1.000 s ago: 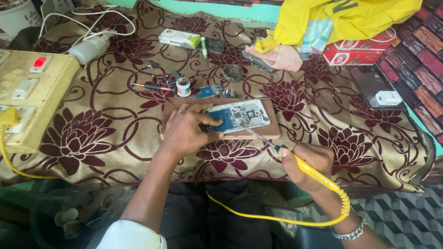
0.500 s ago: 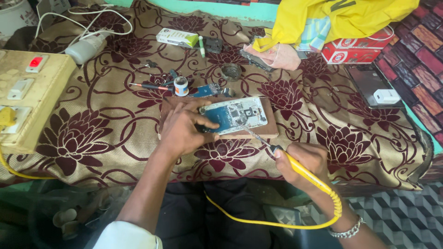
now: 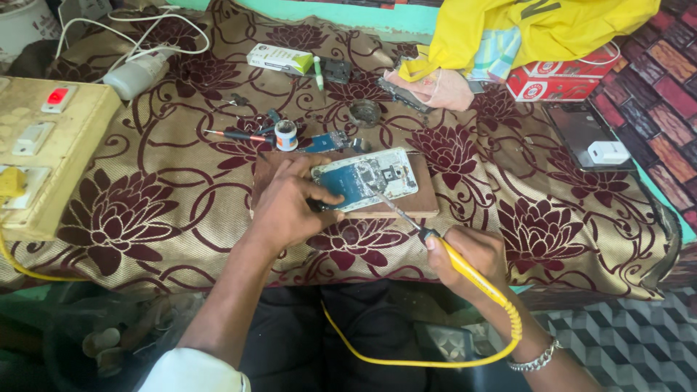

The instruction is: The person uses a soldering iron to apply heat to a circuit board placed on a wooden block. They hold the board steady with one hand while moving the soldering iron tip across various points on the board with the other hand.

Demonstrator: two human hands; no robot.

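- Gold cloth (image 3: pixel 181 218) with dark red flowers covers the whole work surface, and most of the small things lie along its far half.
- A yellow bag (image 3: pixel 537 29) is heaped at the far right over a red and white box (image 3: pixel 563 76), with a pink rag (image 3: pixel 435 87) just beside them.
- A dark tablet (image 3: pixel 581 131) with a small white block on it lies at the right edge.
- At the left stands a pale yellow switch board (image 3: pixel 43 145) with a red rocker switch; a white adapter (image 3: pixel 138 72) and white cable lie behind it.
- Just beyond the work lie a red-handled screwdriver (image 3: pixel 232 136), a small solder spool (image 3: pixel 286 135) and a blue circuit piece (image 3: pixel 327 140); nothing lies between the hands and the work.
- A brown wooden board (image 3: pixel 417 199) lies at the middle of the cloth, and the opened phone (image 3: pixel 367 178) rests on it, back cover off, showing a blue-green circuit board and silver metal shields inside a pale frame.
- The left hand (image 3: pixel 287 207) presses down on the phone's near left corner, fingers curled over its edge.
- The right hand (image 3: pixel 472 254) is closed around the yellow handle of a soldering iron (image 3: pixel 465 265); its metal tip slants up to the phone's middle, and its yellow cord loops back toward the person's lap.
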